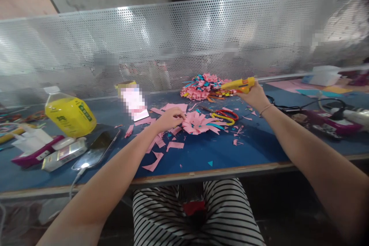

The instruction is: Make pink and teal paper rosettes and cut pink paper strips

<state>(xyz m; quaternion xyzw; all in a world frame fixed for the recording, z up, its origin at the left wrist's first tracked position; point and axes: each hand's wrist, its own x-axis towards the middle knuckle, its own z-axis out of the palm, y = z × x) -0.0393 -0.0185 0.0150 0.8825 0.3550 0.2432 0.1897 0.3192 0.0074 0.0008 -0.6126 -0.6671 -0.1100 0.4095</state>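
My left hand (170,118) rests on the blue table (259,150), fingertips touching the edge of a pink paper flower (198,123) and the pink paper scraps (161,146) around it. My right hand (253,96) is stretched far forward and grips a yellow glue gun (239,84), whose tip points left at a pile of pink and multicoloured paper flowers (203,85). Between the hands lie scissors with red and yellow handles (225,116).
A yellow drink bottle (69,113), a phone on a cable (96,149), tissue packs (37,150) and a white box lie at the left. A perforated metal screen (173,46) closes the back. Black cables and pink tools (323,119) sit at the right.
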